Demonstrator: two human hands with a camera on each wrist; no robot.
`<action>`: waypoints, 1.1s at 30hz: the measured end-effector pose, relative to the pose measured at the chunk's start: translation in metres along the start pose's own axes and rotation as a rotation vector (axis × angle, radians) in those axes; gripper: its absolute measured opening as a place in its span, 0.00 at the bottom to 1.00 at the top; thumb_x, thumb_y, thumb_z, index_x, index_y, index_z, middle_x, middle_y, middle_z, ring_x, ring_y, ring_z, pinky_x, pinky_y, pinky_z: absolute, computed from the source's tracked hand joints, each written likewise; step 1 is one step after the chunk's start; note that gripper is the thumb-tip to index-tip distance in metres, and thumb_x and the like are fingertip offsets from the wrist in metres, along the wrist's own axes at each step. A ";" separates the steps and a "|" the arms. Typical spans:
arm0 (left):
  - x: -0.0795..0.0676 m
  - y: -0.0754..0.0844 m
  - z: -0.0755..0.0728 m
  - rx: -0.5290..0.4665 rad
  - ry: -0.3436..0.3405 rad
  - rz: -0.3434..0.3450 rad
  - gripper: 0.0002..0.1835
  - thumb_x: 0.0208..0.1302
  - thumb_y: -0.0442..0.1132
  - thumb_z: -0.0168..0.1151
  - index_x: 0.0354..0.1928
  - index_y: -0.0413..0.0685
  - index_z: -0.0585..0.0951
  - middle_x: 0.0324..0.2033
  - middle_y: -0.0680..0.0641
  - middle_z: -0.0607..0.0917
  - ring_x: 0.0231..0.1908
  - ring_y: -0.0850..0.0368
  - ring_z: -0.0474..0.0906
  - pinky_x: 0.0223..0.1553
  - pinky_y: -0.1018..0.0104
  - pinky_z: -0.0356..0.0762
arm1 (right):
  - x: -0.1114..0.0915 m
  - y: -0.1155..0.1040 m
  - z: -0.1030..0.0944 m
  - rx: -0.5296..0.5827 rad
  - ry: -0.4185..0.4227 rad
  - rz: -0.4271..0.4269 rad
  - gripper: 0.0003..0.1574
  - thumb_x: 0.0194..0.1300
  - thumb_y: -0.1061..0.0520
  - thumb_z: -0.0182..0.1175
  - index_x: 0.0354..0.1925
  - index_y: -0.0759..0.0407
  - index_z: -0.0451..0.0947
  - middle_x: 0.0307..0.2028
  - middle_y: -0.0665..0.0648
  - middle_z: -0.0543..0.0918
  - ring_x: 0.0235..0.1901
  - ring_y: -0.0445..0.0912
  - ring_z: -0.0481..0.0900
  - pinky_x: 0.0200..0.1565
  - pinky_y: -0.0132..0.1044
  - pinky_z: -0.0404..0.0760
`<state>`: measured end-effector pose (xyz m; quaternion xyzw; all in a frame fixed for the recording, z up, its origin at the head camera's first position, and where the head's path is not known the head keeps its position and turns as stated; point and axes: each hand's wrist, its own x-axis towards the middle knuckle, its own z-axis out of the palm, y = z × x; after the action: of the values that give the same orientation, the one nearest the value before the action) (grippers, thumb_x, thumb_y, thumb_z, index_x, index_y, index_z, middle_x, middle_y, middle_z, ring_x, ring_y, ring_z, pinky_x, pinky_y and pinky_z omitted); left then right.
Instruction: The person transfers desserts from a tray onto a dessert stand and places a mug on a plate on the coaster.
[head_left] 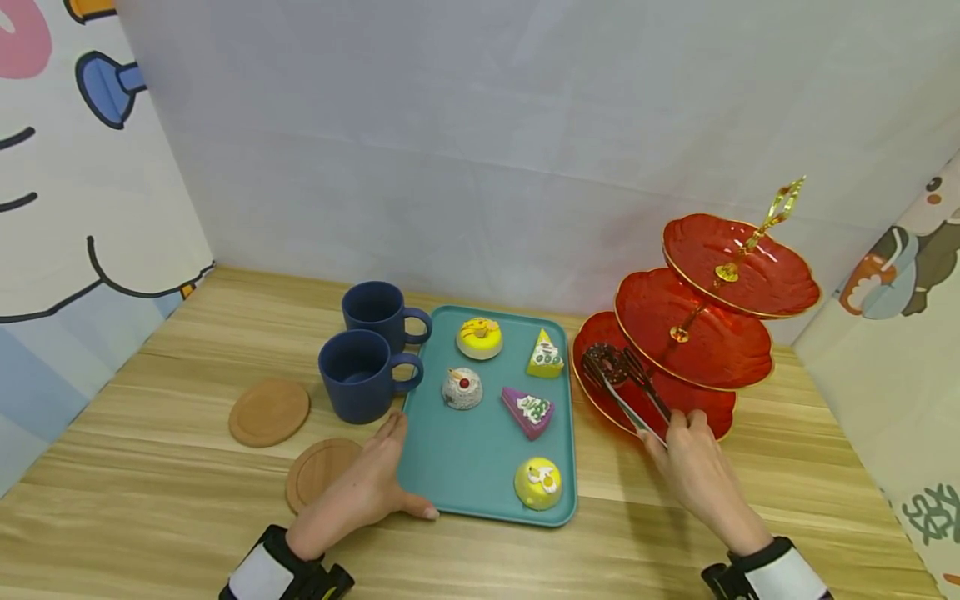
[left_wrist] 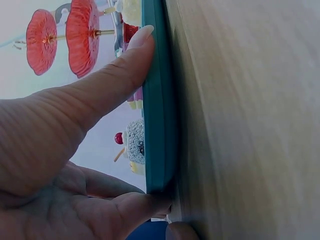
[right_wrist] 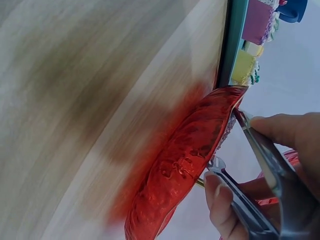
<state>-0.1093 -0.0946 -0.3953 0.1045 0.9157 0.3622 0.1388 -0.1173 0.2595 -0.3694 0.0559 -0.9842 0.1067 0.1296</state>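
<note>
My right hand (head_left: 693,462) grips metal tongs (head_left: 651,387) over the bottom plate (head_left: 701,408) of a red tiered stand. Spread apart, the tong tips reach a chocolate donut (head_left: 606,360) lying at that plate's left side. In the right wrist view, thumb and fingers hold the tongs' two arms (right_wrist: 270,155) by the plate's rim. My left hand (head_left: 375,479) holds the near left corner of a teal tray (head_left: 457,467), thumb along the front edge and fingers at the left side. The left wrist view shows the thumb (left_wrist: 120,70) against the tray's rim (left_wrist: 159,115).
On the tray are a yellow donut (head_left: 480,337), a white dome cake (head_left: 462,388), a yellow dome cake (head_left: 538,483), a yellow wedge (head_left: 545,357) and a purple wedge (head_left: 527,412). Two blue mugs (head_left: 356,379) and two wooden coasters (head_left: 268,412) stand left. Upper plates (head_left: 738,267) overhang the donut's plate.
</note>
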 end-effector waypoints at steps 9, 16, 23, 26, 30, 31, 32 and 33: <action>0.000 0.000 0.000 0.006 -0.006 -0.001 0.68 0.32 0.47 0.81 0.68 0.18 0.49 0.68 0.20 0.50 0.67 0.29 0.48 0.64 0.37 0.59 | -0.002 0.002 0.000 0.015 0.001 0.008 0.24 0.57 0.58 0.66 0.29 0.81 0.70 0.24 0.71 0.68 0.19 0.59 0.72 0.20 0.55 0.76; 0.000 0.000 0.000 0.003 -0.003 0.004 0.67 0.32 0.46 0.81 0.68 0.17 0.49 0.68 0.19 0.50 0.67 0.29 0.48 0.63 0.36 0.59 | -0.002 0.003 0.001 0.030 0.009 0.013 0.25 0.59 0.56 0.65 0.30 0.81 0.70 0.25 0.72 0.69 0.21 0.61 0.73 0.22 0.58 0.77; 0.001 0.000 0.000 0.003 0.001 0.012 0.68 0.32 0.46 0.81 0.68 0.17 0.49 0.67 0.19 0.51 0.67 0.29 0.48 0.63 0.36 0.59 | -0.002 0.004 0.000 0.042 0.019 0.020 0.25 0.58 0.56 0.65 0.31 0.81 0.70 0.26 0.72 0.68 0.21 0.61 0.73 0.22 0.58 0.76; 0.000 0.000 0.000 0.011 -0.002 0.002 0.68 0.32 0.47 0.81 0.68 0.18 0.49 0.68 0.20 0.50 0.67 0.30 0.48 0.64 0.37 0.58 | -0.002 0.004 0.000 0.045 0.018 0.028 0.26 0.58 0.56 0.65 0.32 0.82 0.70 0.27 0.73 0.68 0.21 0.61 0.73 0.22 0.58 0.76; 0.000 0.001 0.000 0.015 -0.007 -0.008 0.68 0.32 0.47 0.81 0.68 0.18 0.49 0.68 0.20 0.50 0.67 0.30 0.48 0.64 0.37 0.58 | -0.002 0.003 -0.001 0.051 0.024 0.035 0.26 0.59 0.55 0.65 0.33 0.82 0.70 0.28 0.74 0.68 0.23 0.63 0.73 0.23 0.59 0.76; 0.000 0.001 0.000 0.015 -0.007 -0.008 0.68 0.32 0.47 0.81 0.68 0.18 0.49 0.68 0.20 0.50 0.67 0.30 0.48 0.64 0.37 0.58 | -0.002 0.002 -0.001 0.054 0.029 0.035 0.26 0.59 0.55 0.65 0.34 0.82 0.70 0.29 0.74 0.68 0.23 0.63 0.73 0.23 0.59 0.76; 0.000 0.001 0.000 0.014 -0.008 -0.008 0.68 0.32 0.47 0.81 0.68 0.18 0.49 0.68 0.20 0.50 0.67 0.30 0.48 0.64 0.37 0.58 | -0.001 0.002 -0.001 0.059 0.034 0.034 0.27 0.59 0.55 0.65 0.34 0.82 0.70 0.29 0.74 0.68 0.23 0.63 0.73 0.23 0.59 0.76; 0.000 0.001 0.000 0.014 -0.010 -0.009 0.68 0.32 0.47 0.81 0.68 0.18 0.49 0.68 0.20 0.50 0.67 0.30 0.48 0.64 0.37 0.58 | -0.001 0.001 -0.002 0.063 0.040 0.032 0.27 0.59 0.55 0.65 0.34 0.82 0.70 0.29 0.74 0.68 0.23 0.63 0.73 0.23 0.59 0.76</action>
<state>-0.1094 -0.0942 -0.3944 0.1032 0.9180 0.3548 0.1441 -0.1160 0.2614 -0.3686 0.0423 -0.9783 0.1409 0.1457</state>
